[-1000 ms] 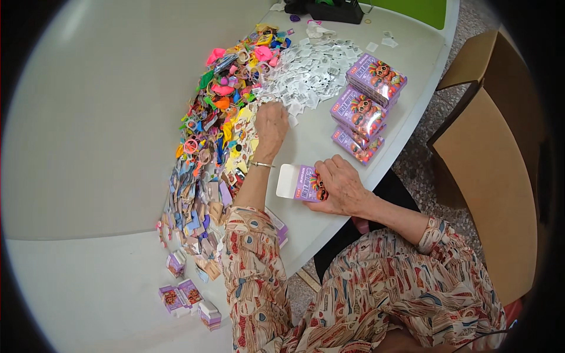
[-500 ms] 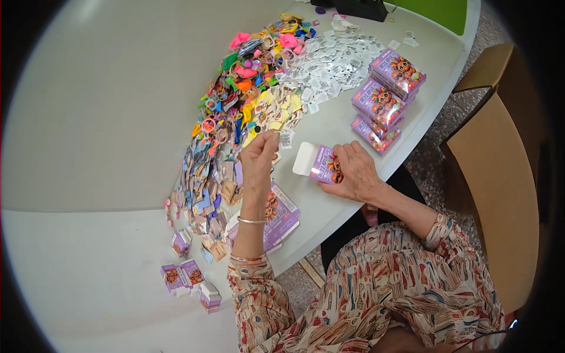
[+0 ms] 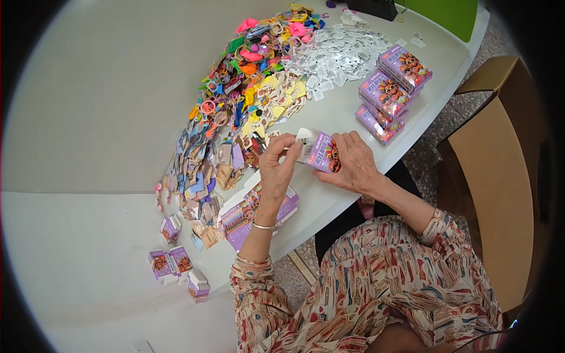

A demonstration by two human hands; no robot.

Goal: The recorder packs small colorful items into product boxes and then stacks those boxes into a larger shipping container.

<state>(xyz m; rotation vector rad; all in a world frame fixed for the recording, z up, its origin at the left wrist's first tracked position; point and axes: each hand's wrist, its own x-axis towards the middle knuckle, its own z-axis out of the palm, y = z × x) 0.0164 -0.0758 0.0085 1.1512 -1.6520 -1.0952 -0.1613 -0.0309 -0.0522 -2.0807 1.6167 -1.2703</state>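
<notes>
Above the white tabletop (image 3: 88,117), the left hand (image 3: 278,160) pinches a small white packet (image 3: 305,136) at the open end of the small purple cardboard box (image 3: 322,154) grasped by the right hand (image 3: 352,162), best held steady and level, beside three stacks of purple boxes (image 3: 391,91).

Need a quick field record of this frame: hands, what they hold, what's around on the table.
left hand: fingertips at the open flap of the small purple box
right hand: grips the small purple box from the right side
box state: held just above the table edge, white flap open
left of hands: long heap of colourful small toys
behind hands: pile of white packets
right of hands: stack of purple boxes
surface: white table
</notes>
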